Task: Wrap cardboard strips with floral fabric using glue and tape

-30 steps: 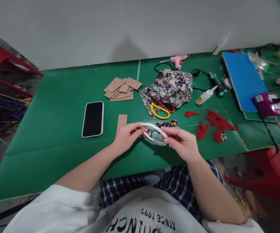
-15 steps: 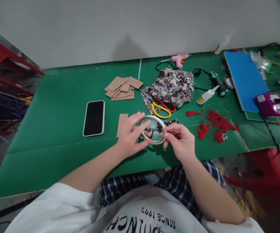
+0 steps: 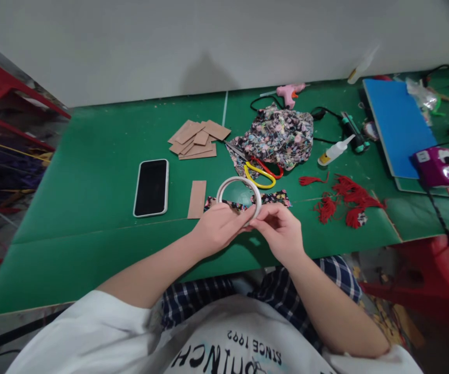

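A thin white roll of tape (image 3: 258, 197) is held up over the front part of the green table. My left hand (image 3: 218, 227) is closed around its lower left side, the fingers overlapping the ring. On the lower right, my right hand (image 3: 281, 231) pinches the edge of the roll between thumb and fingers, and the fingertips of both hands meet there. Behind the roll lie strips of dark floral fabric (image 3: 274, 198), partly hidden by ring and hands. A single cardboard rectangle (image 3: 196, 199) rests left of them. Scissors with yellow and red handles (image 3: 261, 175) lie just beyond.
A phone (image 3: 151, 188) lies to the left. Farther back are stacked cardboard pieces (image 3: 193, 137), crumpled floral cloth (image 3: 282, 135) and a pink glue gun (image 3: 288, 95). Rightward sit a glue bottle (image 3: 334, 152), red tassels (image 3: 351, 192), a blue board (image 3: 401, 130) and a purple device (image 3: 438, 166).
My left hand has gone from spread fingers beside the roll to closing on its lower edge. Roll and right hand have shifted slightly left, and my hands are now together.
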A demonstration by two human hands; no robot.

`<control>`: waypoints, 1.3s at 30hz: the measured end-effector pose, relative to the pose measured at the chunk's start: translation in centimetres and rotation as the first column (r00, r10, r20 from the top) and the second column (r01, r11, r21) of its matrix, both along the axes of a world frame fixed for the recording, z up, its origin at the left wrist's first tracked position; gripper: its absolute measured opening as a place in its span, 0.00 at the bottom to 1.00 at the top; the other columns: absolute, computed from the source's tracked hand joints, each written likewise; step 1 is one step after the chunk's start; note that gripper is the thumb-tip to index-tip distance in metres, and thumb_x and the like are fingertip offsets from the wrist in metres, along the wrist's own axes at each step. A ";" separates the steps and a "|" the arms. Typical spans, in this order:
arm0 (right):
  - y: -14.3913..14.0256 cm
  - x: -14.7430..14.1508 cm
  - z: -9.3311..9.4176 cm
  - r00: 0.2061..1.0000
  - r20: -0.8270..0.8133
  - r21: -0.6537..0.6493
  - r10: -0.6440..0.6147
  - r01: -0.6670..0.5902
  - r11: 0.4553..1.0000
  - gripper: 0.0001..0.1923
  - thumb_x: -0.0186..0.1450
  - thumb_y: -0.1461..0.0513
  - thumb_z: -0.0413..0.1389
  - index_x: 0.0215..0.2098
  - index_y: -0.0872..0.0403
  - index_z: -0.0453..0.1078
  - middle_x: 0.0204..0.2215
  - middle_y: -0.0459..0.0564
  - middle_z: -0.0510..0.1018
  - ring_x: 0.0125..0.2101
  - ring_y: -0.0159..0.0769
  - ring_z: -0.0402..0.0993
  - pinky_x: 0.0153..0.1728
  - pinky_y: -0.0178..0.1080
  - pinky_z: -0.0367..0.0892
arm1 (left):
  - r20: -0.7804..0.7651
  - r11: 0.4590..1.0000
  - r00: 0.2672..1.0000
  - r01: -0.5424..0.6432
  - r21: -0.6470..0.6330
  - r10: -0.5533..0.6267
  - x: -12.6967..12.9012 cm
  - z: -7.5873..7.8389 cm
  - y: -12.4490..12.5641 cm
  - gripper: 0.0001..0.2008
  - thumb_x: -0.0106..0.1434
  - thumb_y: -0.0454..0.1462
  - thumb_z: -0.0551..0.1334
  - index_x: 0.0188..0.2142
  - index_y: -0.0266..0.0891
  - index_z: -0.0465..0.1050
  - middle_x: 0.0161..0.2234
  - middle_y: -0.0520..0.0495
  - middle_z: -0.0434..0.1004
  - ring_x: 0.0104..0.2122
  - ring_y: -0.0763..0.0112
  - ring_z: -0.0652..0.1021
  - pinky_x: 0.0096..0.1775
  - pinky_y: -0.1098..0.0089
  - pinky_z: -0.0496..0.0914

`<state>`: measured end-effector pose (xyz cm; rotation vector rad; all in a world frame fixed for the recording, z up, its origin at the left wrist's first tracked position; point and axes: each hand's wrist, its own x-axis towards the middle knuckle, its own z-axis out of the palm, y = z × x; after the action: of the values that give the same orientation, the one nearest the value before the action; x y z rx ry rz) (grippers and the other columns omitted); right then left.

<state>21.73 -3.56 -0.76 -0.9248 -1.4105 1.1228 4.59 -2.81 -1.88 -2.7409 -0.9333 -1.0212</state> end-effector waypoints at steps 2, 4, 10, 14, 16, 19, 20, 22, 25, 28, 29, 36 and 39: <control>0.2 0.4 -0.1 0.990 0.118 0.153 -0.075 0.057 0.987 0.07 0.56 0.66 0.59 0.29 0.51 0.65 0.29 0.45 0.72 0.31 0.31 0.73 0.28 0.34 0.72 | 0.030 1.000 1.000 -0.008 0.004 0.008 -0.1 0.0 0.0 0.26 0.66 0.34 0.53 0.61 0.34 0.48 0.23 0.54 0.68 0.25 0.74 0.70 0.31 0.71 0.64; 0.4 0.7 0.0 0.964 0.186 0.358 -0.193 0.116 0.927 0.10 0.54 0.68 0.60 0.30 0.51 0.64 0.32 0.46 0.71 0.35 0.33 0.71 0.31 0.37 0.72 | 0.052 1.000 0.999 -0.013 -0.009 0.013 -0.2 0.1 0.0 0.25 0.65 0.34 0.55 0.60 0.35 0.52 0.24 0.52 0.68 0.27 0.74 0.70 0.32 0.70 0.65; 0.8 1.0 0.3 0.923 0.278 0.634 -0.267 0.033 0.773 0.14 0.54 0.75 0.57 0.30 0.52 0.60 0.33 0.49 0.76 0.36 0.34 0.71 0.38 0.43 0.69 | 0.048 1.000 0.999 -0.016 -0.027 0.017 -0.4 0.2 -0.1 0.24 0.63 0.33 0.56 0.59 0.34 0.55 0.25 0.51 0.68 0.27 0.73 0.69 0.33 0.69 0.64; 0.8 0.8 0.2 0.920 0.273 0.633 -0.280 0.047 0.773 0.14 0.54 0.74 0.57 0.29 0.52 0.60 0.31 0.48 0.76 0.35 0.34 0.71 0.36 0.43 0.69 | 0.056 0.999 0.998 0.014 -0.030 -0.012 -0.4 0.0 -0.1 0.24 0.63 0.32 0.57 0.59 0.34 0.55 0.25 0.52 0.68 0.29 0.73 0.70 0.33 0.69 0.64; 0.8 0.8 0.2 0.924 0.261 0.624 -0.279 0.059 0.779 0.14 0.55 0.74 0.57 0.29 0.51 0.60 0.31 0.47 0.76 0.34 0.34 0.72 0.35 0.42 0.69 | 0.057 1.000 0.998 0.013 -0.027 -0.012 -0.4 -0.1 -0.1 0.24 0.63 0.33 0.57 0.59 0.34 0.55 0.25 0.52 0.68 0.29 0.73 0.70 0.33 0.69 0.64; 0.8 0.8 0.1 0.927 0.248 0.611 -0.281 0.075 0.788 0.14 0.55 0.73 0.57 0.29 0.50 0.60 0.29 0.46 0.76 0.33 0.34 0.72 0.35 0.43 0.69 | 0.048 1.000 0.999 0.016 -0.026 -0.015 -0.4 -0.2 -0.1 0.24 0.63 0.33 0.57 0.59 0.34 0.55 0.24 0.52 0.68 0.29 0.73 0.71 0.33 0.69 0.64; 0.8 0.9 0.1 0.927 0.249 0.604 -0.281 0.078 0.793 0.13 0.55 0.73 0.57 0.29 0.50 0.60 0.28 0.45 0.76 0.32 0.34 0.72 0.35 0.43 0.68 | 0.049 1.000 0.999 0.019 -0.025 -0.017 -0.4 -0.2 -0.1 0.24 0.63 0.33 0.57 0.58 0.34 0.55 0.25 0.52 0.68 0.29 0.73 0.71 0.33 0.69 0.64; 0.9 0.9 0.1 0.928 0.256 0.579 -0.271 0.077 0.812 0.13 0.55 0.72 0.57 0.29 0.49 0.60 0.27 0.44 0.75 0.31 0.35 0.71 0.35 0.44 0.68 | 0.059 1.000 0.998 0.019 -0.021 -0.018 -0.4 -0.1 -0.1 0.24 0.63 0.32 0.57 0.58 0.33 0.56 0.25 0.52 0.68 0.28 0.73 0.70 0.33 0.69 0.64; 0.8 0.9 0.1 0.927 0.266 0.552 -0.264 0.078 0.830 0.12 0.56 0.71 0.57 0.29 0.49 0.61 0.29 0.46 0.75 0.33 0.36 0.71 0.34 0.44 0.68 | 0.073 1.000 0.997 0.015 -0.008 -0.015 -0.4 0.0 -0.1 0.24 0.62 0.32 0.58 0.57 0.33 0.57 0.24 0.52 0.68 0.27 0.73 0.70 0.32 0.69 0.64; 0.6 0.8 0.1 0.924 0.275 0.547 -0.265 0.076 0.833 0.11 0.56 0.70 0.56 0.29 0.49 0.61 0.32 0.47 0.76 0.35 0.36 0.72 0.34 0.44 0.69 | 0.063 1.000 0.998 0.006 -0.012 -0.005 -0.4 0.0 -0.1 0.25 0.62 0.32 0.58 0.58 0.34 0.56 0.24 0.52 0.68 0.28 0.73 0.70 0.32 0.69 0.64; 0.6 0.8 0.1 0.925 0.277 0.546 -0.261 0.073 0.835 0.11 0.57 0.70 0.56 0.29 0.49 0.61 0.33 0.47 0.76 0.35 0.36 0.72 0.34 0.44 0.69 | 0.058 1.000 0.998 0.002 -0.017 -0.001 -0.4 0.0 -0.1 0.25 0.62 0.32 0.58 0.59 0.35 0.55 0.24 0.52 0.68 0.28 0.73 0.70 0.32 0.69 0.64; 0.6 0.8 -0.1 0.946 0.237 0.509 -0.222 0.073 0.857 0.12 0.55 0.72 0.56 0.29 0.50 0.62 0.31 0.47 0.75 0.34 0.35 0.71 0.35 0.43 0.69 | 0.045 1.000 0.999 0.011 -0.019 -0.010 -0.5 -0.2 -0.1 0.25 0.63 0.32 0.58 0.59 0.35 0.55 0.24 0.52 0.69 0.28 0.73 0.70 0.33 0.69 0.65; 0.7 0.9 -0.3 0.952 0.235 0.478 -0.195 0.062 0.876 0.12 0.56 0.72 0.55 0.30 0.50 0.63 0.29 0.45 0.74 0.33 0.35 0.70 0.35 0.44 0.68 | 0.049 1.000 0.999 0.022 -0.006 -0.021 -0.5 0.0 -0.1 0.25 0.62 0.32 0.58 0.58 0.34 0.56 0.24 0.52 0.69 0.27 0.73 0.69 0.32 0.69 0.64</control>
<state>22.62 -2.89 -1.05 -0.8273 -1.7201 0.5201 4.13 -2.89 -1.92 -2.7493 -0.9176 -1.0951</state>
